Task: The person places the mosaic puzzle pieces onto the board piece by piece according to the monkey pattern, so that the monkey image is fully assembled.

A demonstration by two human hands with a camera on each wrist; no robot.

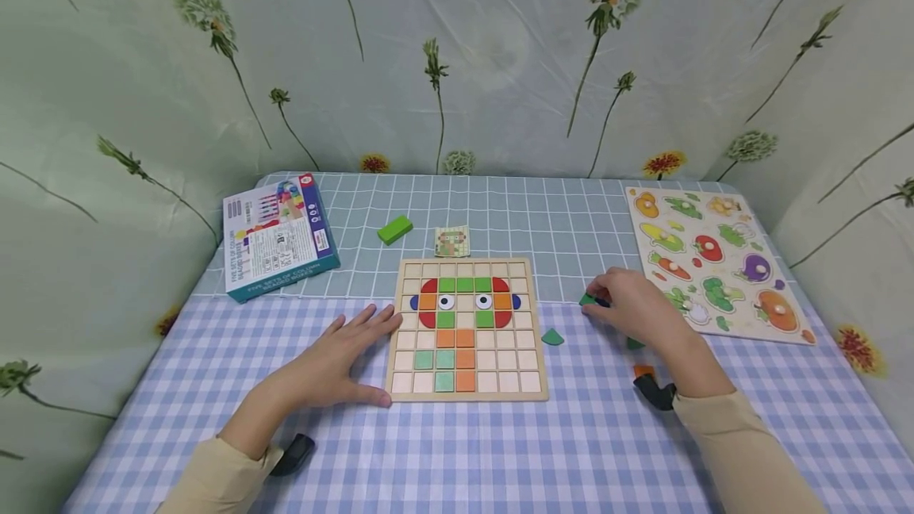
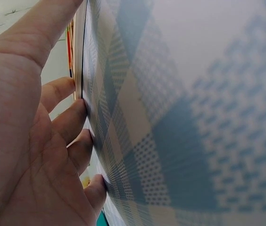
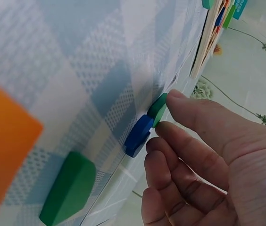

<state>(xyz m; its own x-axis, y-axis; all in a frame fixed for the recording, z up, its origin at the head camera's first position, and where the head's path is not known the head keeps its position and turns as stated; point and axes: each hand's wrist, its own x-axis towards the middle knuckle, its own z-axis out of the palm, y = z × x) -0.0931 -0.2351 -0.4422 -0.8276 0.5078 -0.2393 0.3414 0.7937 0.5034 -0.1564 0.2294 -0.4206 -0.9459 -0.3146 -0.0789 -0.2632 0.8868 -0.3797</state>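
Note:
A wooden grid board (image 1: 505, 359) lies mid-table, with red, green, orange and blue pieces and two eye discs forming a face-like pattern. My left hand (image 1: 324, 363) is spread flat, with fingertips and thumb against the board's left edge. To the right of the board, my right hand (image 1: 635, 308) pinches a small green piece (image 3: 158, 110) between thumb and index finger, low over the cloth. Blue pieces (image 3: 139, 134) lie right beside it. Another green piece (image 3: 71, 190) and an orange piece (image 3: 5, 150) are nearer the wrist. A green quarter-round piece (image 1: 553, 337) lies beside the board.
Behind the board are a small pattern card (image 1: 452, 241) and a green block (image 1: 396, 230). A boxed set (image 1: 278, 236) stands at the back left. On the right lies a vegetable peg puzzle (image 1: 721, 260), close to my right hand. Checked cloth (image 1: 428, 458) covers the table.

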